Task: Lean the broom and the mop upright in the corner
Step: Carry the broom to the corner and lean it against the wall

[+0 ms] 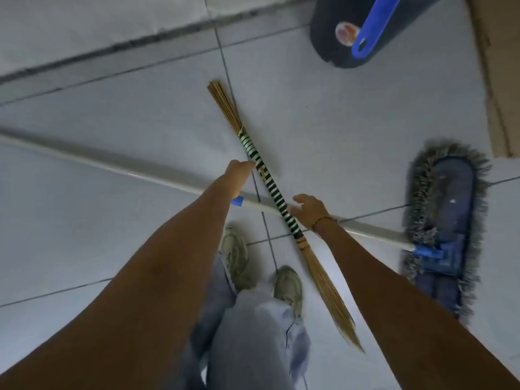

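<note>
Head view: both tools lie flat on the tiled floor [337, 122], crossed, and both arms are reaching down at them.
Step in hand: the pick-up, by my read; nothing is upright yet.
Broom [270, 190]: green-and-black wrapped handle, straw at both ends, lying over the mop pole near the person's shoes [239, 257].
Mop [441, 218]: pale pole runs in from the left edge, fringed blue head flat on the floor at right.
Left hand [239, 171]: fingertips at the broom's wrapped handle, touching or just about; I cannot tell if it has closed.
Right hand [308, 209]: fingers spread wide, empty, right by the crossing point.
Next move: judging from here, close on both handles, lift, keep the heads down, carry to the corner.
Corner: not clearly shown.
Count: one broom, one mop, two hands, one dark bin [337, 52] with a blue handle.
</note>
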A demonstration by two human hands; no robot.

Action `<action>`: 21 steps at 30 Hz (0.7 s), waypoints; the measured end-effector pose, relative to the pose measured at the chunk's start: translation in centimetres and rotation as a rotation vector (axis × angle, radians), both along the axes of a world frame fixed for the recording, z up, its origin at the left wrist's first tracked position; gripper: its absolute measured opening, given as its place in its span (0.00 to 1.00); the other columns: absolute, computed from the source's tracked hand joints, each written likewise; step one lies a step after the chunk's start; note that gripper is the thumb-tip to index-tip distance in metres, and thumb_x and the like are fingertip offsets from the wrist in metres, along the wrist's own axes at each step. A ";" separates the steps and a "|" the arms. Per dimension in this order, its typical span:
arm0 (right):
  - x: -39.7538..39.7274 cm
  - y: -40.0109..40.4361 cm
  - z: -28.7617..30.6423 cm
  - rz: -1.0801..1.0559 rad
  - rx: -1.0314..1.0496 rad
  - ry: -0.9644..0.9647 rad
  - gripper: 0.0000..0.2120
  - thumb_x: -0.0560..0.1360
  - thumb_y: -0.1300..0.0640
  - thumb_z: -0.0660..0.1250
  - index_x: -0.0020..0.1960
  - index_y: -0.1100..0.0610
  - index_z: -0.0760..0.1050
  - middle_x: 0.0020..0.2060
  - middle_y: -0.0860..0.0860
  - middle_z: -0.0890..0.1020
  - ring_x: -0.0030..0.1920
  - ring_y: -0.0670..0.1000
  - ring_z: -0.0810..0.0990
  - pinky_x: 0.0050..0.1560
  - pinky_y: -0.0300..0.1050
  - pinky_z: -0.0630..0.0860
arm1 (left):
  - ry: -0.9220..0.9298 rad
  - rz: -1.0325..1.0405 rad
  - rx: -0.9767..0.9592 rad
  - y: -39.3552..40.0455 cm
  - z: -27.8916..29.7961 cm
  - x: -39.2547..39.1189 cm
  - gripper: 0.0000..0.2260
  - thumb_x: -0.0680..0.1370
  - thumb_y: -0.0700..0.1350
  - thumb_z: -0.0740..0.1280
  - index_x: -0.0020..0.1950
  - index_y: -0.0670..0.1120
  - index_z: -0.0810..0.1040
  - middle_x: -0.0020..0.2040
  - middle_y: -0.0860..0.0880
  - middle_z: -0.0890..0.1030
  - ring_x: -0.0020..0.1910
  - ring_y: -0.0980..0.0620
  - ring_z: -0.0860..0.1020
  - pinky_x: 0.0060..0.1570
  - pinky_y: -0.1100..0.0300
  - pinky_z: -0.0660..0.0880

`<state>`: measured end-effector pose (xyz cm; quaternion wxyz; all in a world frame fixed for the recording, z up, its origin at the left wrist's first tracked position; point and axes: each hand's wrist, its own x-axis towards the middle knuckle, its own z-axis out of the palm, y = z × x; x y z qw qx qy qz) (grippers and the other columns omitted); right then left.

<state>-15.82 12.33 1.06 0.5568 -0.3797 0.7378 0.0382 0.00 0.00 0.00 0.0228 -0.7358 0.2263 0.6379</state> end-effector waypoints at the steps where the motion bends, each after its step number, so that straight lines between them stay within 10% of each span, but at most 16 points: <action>1: 0.0 0.1 -2.8 0.012 0.012 0.003 0.21 0.73 0.53 0.67 0.62 0.62 0.71 0.61 0.59 0.74 0.60 0.55 0.73 0.59 0.47 0.69 | 0.004 -0.002 0.023 0.1 -2.4 -0.6 0.25 0.77 0.52 0.64 0.68 0.40 0.63 0.54 0.41 0.71 0.50 0.47 0.73 0.61 0.52 0.69; 5: 0.1 0.5 -9.3 0.161 0.071 0.009 0.26 0.71 0.52 0.70 0.65 0.60 0.68 0.66 0.60 0.65 0.64 0.57 0.69 0.66 0.48 0.66 | 0.082 0.082 -0.007 -0.5 -9.7 -2.6 0.25 0.75 0.49 0.67 0.67 0.39 0.66 0.61 0.43 0.76 0.61 0.43 0.75 0.64 0.51 0.72; 11: 1.9 -0.9 -8.8 0.018 -0.067 0.033 0.19 0.72 0.57 0.68 0.60 0.58 0.70 0.62 0.58 0.71 0.59 0.58 0.75 0.65 0.58 0.69 | 0.142 0.227 -0.191 -2.5 -8.5 -3.0 0.07 0.78 0.46 0.63 0.50 0.43 0.74 0.40 0.49 0.79 0.47 0.47 0.78 0.61 0.47 0.76; 21: 2.9 -2.2 14.8 -0.128 -0.180 -0.042 0.14 0.73 0.60 0.67 0.57 0.62 0.74 0.52 0.61 0.81 0.53 0.59 0.78 0.49 0.42 0.69 | 0.279 0.109 -0.484 -3.8 20.0 -1.7 0.03 0.78 0.44 0.63 0.45 0.49 0.73 0.43 0.50 0.81 0.49 0.47 0.79 0.61 0.47 0.75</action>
